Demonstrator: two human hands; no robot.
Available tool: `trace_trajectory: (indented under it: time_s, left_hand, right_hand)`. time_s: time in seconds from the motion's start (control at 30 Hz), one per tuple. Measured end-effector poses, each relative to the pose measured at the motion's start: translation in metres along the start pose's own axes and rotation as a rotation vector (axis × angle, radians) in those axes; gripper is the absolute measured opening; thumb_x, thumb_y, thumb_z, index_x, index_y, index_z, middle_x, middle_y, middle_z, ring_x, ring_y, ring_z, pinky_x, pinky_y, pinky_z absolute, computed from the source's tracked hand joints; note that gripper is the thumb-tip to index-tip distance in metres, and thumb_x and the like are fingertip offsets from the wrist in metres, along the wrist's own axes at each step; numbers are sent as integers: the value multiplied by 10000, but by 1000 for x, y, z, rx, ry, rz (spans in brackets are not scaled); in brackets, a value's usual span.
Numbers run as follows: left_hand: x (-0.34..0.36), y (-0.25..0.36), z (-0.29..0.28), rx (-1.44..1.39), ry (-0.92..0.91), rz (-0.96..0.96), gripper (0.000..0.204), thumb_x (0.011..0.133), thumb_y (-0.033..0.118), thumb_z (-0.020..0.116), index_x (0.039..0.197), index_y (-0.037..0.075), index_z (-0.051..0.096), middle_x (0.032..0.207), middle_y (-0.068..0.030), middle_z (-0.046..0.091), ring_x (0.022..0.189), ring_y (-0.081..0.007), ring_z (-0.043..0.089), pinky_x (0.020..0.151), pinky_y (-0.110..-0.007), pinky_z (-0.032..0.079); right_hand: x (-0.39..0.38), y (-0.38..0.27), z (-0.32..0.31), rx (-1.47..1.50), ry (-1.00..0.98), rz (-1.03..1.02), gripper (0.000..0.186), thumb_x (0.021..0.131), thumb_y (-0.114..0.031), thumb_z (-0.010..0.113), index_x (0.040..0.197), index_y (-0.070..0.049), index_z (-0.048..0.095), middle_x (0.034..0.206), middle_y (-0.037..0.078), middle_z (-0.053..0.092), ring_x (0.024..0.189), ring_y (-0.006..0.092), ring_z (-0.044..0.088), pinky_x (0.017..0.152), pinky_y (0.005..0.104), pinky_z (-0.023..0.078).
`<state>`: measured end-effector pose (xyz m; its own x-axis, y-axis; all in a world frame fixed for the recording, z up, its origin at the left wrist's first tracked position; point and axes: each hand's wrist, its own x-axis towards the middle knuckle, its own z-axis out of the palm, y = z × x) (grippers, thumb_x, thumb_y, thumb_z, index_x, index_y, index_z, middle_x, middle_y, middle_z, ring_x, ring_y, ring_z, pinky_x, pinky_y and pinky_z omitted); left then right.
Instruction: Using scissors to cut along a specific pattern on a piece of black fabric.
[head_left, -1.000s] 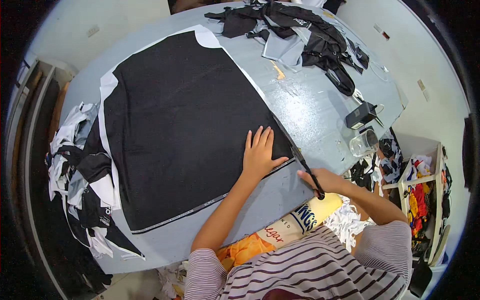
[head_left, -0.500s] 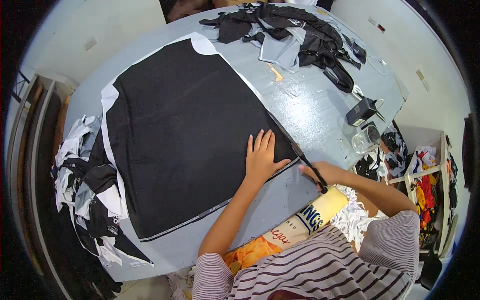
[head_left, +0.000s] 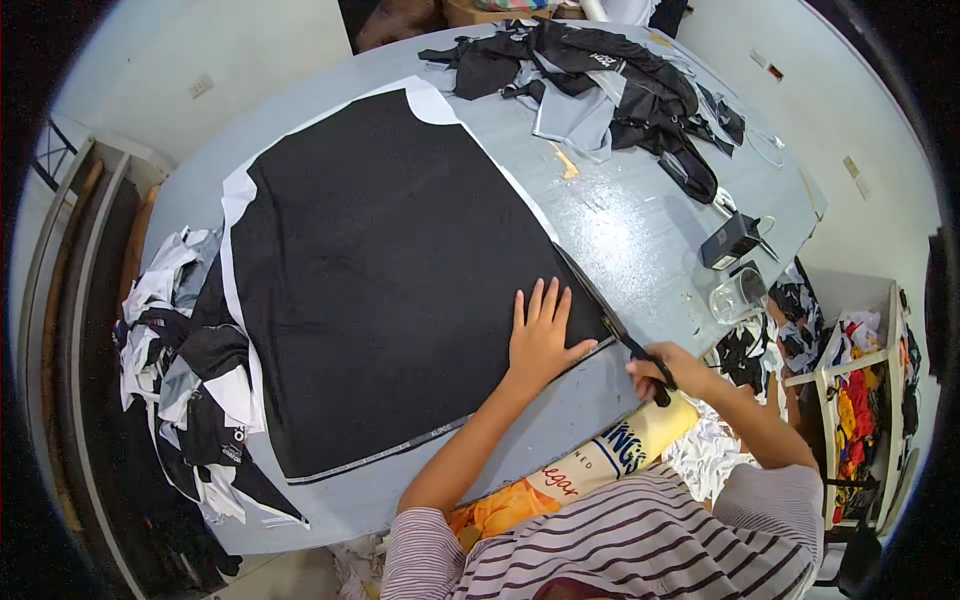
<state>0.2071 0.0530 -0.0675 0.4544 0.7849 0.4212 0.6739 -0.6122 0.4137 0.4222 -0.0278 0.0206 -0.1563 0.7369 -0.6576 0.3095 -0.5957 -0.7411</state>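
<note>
A large piece of black cloth (head_left: 390, 250) lies flat on the table, with a white layer (head_left: 432, 105) showing past its edges. A narrow band with pale print runs along its near edge. My left hand (head_left: 541, 338) rests on the cloth near its right corner, fingers spread and palm down. My right hand (head_left: 685, 368) is closed around the handles of black scissors (head_left: 620, 328). Their long blades lie along the cloth's right edge, pointing away from me; whether the blades are apart cannot be made out.
Black and grey garment pieces (head_left: 590, 85) are heaped at the table's far side. Scraps (head_left: 190, 370) hang over its left edge. At the right stand a dark box (head_left: 730, 241) and a clear glass jar (head_left: 738, 297). A printed yellow sack (head_left: 620, 445) lies along the near edge; beyond are scrap-filled shelves (head_left: 855, 380).
The whole view has shifted slightly, moving the scene right and down in the picture. My hands and the scissors keep nearly the same place on the cloth.
</note>
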Motion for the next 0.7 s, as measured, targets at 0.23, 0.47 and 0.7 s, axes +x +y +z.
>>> trace_trajectory:
  time_s: [0.23, 0.47, 0.7]
  left_hand:
    - [14, -19, -9, -172, -75, 38, 463, 817, 398, 604, 1137, 63, 596, 1232, -72, 509, 1162, -239, 437, 989, -430, 293]
    - [9, -8, -4, -127, -42, 132, 512, 781, 389, 648, 1172, 67, 570, 1259, -66, 497, 1202, -237, 413, 1020, -456, 265]
    - [4, -11, -3, -106, 10, 151, 517, 765, 381, 671, 1161, 63, 571, 1256, -72, 505, 1194, -242, 428, 1005, -458, 280]
  right_hand:
    - [-30, 4, 0, -394, -20, 27, 537, 864, -531, 536, 773, -1, 524, 580, 75, 571, 505, 141, 578, 481, 265, 464]
    - [2, -12, -5, -427, -4, 3, 644, 840, -638, 476, 762, 1, 501, 593, 85, 540, 511, 169, 579, 489, 298, 468]
    - [24, -33, 4, -339, -14, 8, 677, 827, -665, 462, 811, 8, 527, 597, 69, 531, 533, 167, 581, 485, 278, 463]
